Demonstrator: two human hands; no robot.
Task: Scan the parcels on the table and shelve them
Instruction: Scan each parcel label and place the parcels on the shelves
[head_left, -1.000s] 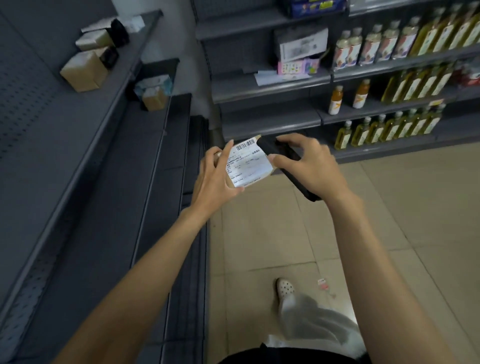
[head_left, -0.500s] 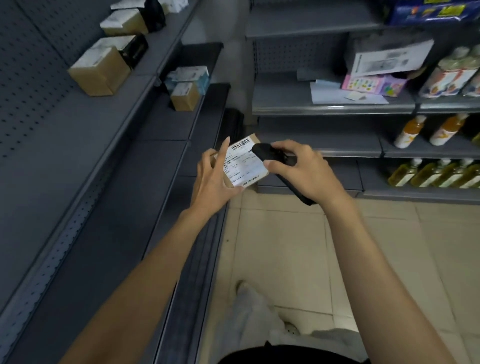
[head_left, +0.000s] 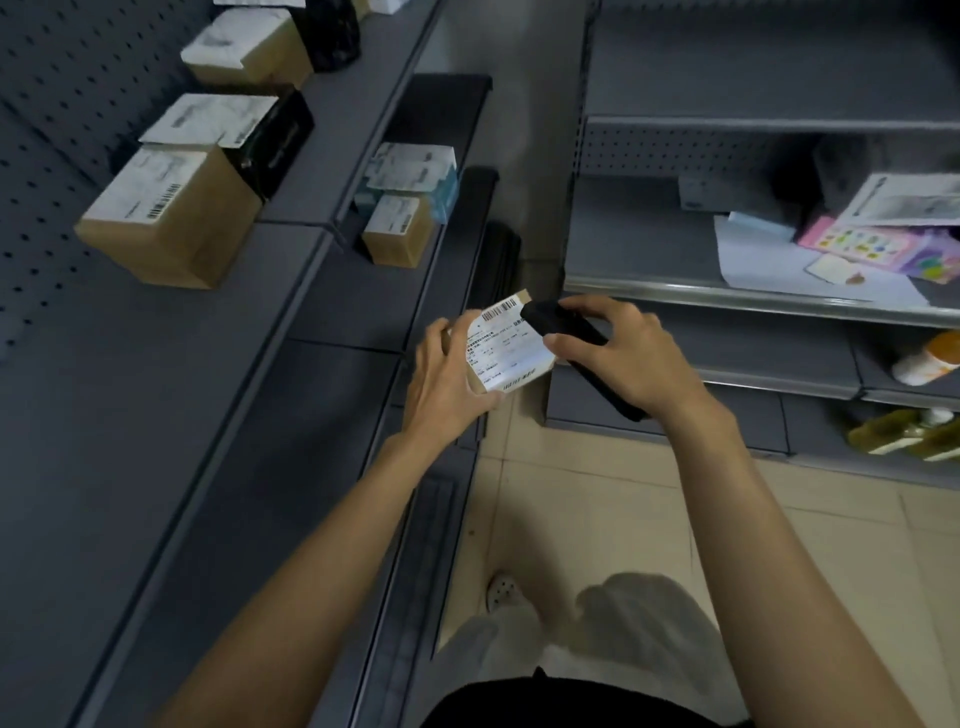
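Note:
My left hand (head_left: 445, 382) holds a small brown parcel (head_left: 506, 347) with a white barcode label facing up, in the middle of the view. My right hand (head_left: 621, 356) grips a black handheld scanner (head_left: 558, 323) whose head rests over the label's upper right corner. Both are held above the aisle floor, beside the grey shelving (head_left: 171, 395) on the left. Labelled parcels stand on that shelving: a large brown box (head_left: 171, 218) on the upper shelf and a small brown box (head_left: 397, 231) on a lower one.
More boxes, one black (head_left: 280, 135), line the upper left shelf toward the back. Grey shelves (head_left: 727, 291) on the right carry papers, a pink packet (head_left: 878, 247) and bottles (head_left: 924, 361). Tiled floor, my legs and a shoe (head_left: 501, 592) lie below.
The view has swung left and closer to the left shelving as I walk. Both hands keep the parcel and scanner together; the scanner head has stayed over the label.

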